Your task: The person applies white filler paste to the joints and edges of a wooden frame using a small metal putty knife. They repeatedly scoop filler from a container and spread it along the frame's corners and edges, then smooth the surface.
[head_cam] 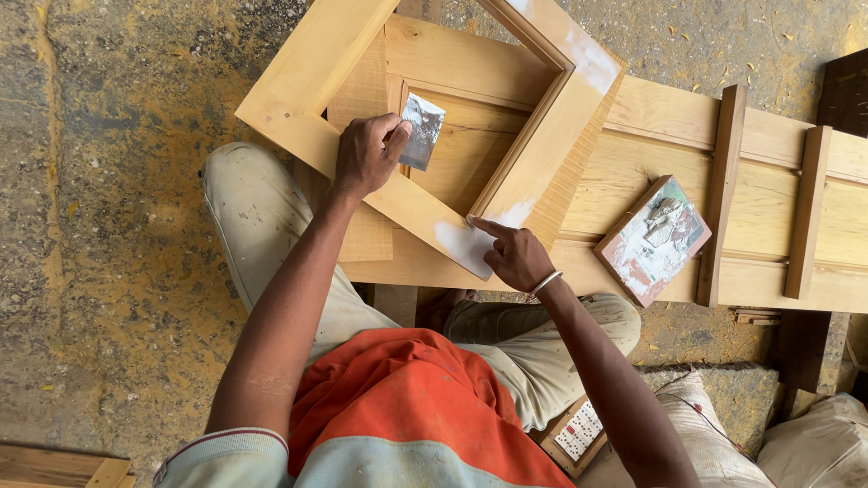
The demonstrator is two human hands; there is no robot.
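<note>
Top of the wooden frame [434,117] runs out of shot, so its far corner is not visible. The door panel [768,199] under it is cut off at the right edge. Person's feet are mostly hidden below the frame and panel, only a sliver shows between the knees. A small patterned board [579,432] by the right thigh is half covered by the arm; can't tell what it is. Sacks [796,443] at bottom right, cropped.

Left hand [366,155] rests on the frame's near-left rail, fingers curled, thumb and fingers pinching a thin flat scraper blade [421,132] that is smeared with grey-white filler; the blade sticks into the frame opening. Right hand [515,255] is mostly closed with only the index finger out, its tip pressing on a white filler patch [466,242] at the frame's nearest corner. It holds nothing. Bangle [545,283] on the right wrist.

Frame lies turned cornerwise on top of the panel, in front of the squatting person. More white filler shows on the upper right rail. A square board [653,240] with lumps of filler sits on the panel, well right of the right hand.
</note>
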